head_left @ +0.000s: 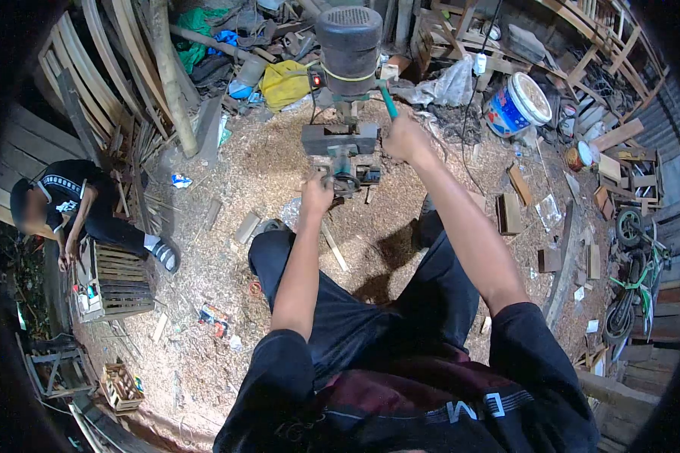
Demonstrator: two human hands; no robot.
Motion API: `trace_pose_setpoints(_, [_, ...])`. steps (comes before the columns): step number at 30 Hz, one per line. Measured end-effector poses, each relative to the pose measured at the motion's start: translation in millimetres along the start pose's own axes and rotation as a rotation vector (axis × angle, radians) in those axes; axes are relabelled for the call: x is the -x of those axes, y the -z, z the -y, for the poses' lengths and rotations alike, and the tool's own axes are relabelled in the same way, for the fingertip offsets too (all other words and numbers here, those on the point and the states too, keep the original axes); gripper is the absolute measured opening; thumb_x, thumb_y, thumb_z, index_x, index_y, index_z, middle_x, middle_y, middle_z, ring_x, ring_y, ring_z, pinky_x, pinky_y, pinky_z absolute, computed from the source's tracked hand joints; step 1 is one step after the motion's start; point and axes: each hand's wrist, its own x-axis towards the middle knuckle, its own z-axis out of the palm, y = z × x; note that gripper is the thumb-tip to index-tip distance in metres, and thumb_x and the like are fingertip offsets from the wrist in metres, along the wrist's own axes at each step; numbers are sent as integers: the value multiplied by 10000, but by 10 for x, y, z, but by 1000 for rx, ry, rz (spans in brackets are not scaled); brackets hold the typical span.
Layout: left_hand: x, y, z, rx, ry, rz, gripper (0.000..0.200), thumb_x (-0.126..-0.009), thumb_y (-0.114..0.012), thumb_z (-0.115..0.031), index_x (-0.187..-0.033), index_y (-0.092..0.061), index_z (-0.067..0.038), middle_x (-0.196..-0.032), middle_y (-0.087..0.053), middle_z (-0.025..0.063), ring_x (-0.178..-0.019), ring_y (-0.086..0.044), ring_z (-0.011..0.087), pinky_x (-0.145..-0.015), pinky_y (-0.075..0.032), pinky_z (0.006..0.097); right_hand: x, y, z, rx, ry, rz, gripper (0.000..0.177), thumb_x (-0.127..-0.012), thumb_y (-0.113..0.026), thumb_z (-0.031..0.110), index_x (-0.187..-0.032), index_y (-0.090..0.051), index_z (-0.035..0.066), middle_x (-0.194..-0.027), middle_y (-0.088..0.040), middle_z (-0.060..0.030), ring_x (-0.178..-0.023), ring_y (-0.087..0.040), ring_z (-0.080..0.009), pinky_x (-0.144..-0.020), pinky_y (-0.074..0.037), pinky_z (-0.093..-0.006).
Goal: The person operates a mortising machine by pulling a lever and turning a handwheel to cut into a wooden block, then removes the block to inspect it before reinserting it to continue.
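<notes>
In front of me stands a drill-press-like machine (pixel 349 45) with a dark motor housing on top. My right hand (pixel 406 140) is closed around the end of its green lever (pixel 387 100), arm stretched forward. Below the motor, a dark wooden block (pixel 340 140) lies crosswise in the machine's clamp, under the tool head. My left hand (pixel 316 195) is closed at the left side of a round metal handwheel (pixel 346 184), just below the block. Its fingertips are partly hidden behind the wheel.
Wood shavings (pixel 272 151) cover the ground. To the left a person (pixel 68 200) sits beside a slatted crate (pixel 117 275). Wooden blocks (pixel 508 214) lie at right, near a paint bucket (pixel 520 104) and a small bicycle (pixel 636 283). A dark cable (pixel 461 162) runs down right of the machine.
</notes>
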Motion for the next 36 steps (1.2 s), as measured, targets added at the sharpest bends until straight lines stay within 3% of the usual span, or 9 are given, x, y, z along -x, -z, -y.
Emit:
trace_pose_setpoints(5, [-256,-383,239,-137,-110,217,508,-795,-671,-170,-1250,-499,-22,-1303,-487,221,-1179,-498,373,-1000,-411,447,91,-549,-232,-184,24,-240,509,-744,-638,44,-1175,-423,-122,-980,-614,-319,-955,-599,-474,-844,-492,-508])
trace_pose_setpoints(9, [-288,-393,187,-163,79,439,437,-804,-668,-197,-1182,-557,-9,-1239,-545,221,-1181,-498,392,-1024,-399,412,220,-974,-387,-274,73,-346,683,-760,-639,33,-1334,-290,-88,-911,-611,-337,-898,-613,-479,-785,-499,-535])
trace_pose_setpoints(21, [-226,-634,607,8,-12,278,561,-797,-653,-188,-1290,-473,9,-1323,-497,223,-1187,-515,370,-1011,-421,421,144,-1576,-631,-343,71,-408,594,-800,-576,21,-1329,-318,-60,-1058,-552,-343,-989,-561,-483,-844,-456,-516])
trace_pose_setpoints(26, [57,-216,483,-87,88,309,472,-828,-618,-176,-1262,-524,-15,-1213,-577,238,-1144,-547,379,-991,-436,411,-83,-700,-508,-368,552,-589,219,-803,-616,51,-1000,-619,-45,-985,-621,-247,-983,-600,-401,-903,-474,-446])
trace_pose_setpoints(27, [110,-149,486,-104,107,384,461,-833,-613,-181,-1257,-531,-20,-1194,-587,243,-1136,-554,382,-986,-442,410,12,-327,-294,-513,438,-446,162,-828,-622,101,-908,-638,-39,-942,-634,-210,-929,-611,-344,-878,-481,-417])
trace_pose_setpoints(29, [135,-686,1471,-389,98,321,445,-842,-602,-205,-1252,-550,-42,-1136,-622,245,-1106,-580,383,-964,-465,416,46,340,41,-700,411,-415,226,-872,-623,198,-810,-652,-18,-858,-644,-135,-834,-612,-248,-822,-483,-364])
trace_pose_setpoints(32, [195,-449,1136,-456,328,552,506,-787,-652,-198,-1234,-531,8,-1136,-614,257,-1092,-588,379,-933,-480,422,-259,754,278,-815,554,-649,290,-935,-559,292,-820,-606,29,-745,-597,-54,-747,-555,-157,-717,-430,-299])
trace_pose_setpoints(34, [213,-401,1002,-417,398,651,691,-787,-649,-201,-1379,-371,25,-1386,-410,261,-1250,-467,375,-1022,-425,416,-608,889,401,-919,624,-740,314,-962,-561,336,-775,-517,88,-596,-501,24,-500,-454,-78,-469,-380,-261])
trace_pose_setpoints(36, [435,-629,1243,-480,273,576,794,-788,-645,-199,-1447,-260,23,-1502,-257,242,-1323,-386,377,-1070,-385,407,-832,928,409,-912,619,-776,198,-968,-570,220,-853,-514,69,-640,-513,24,-541,-465,-62,-499,-393,-243])
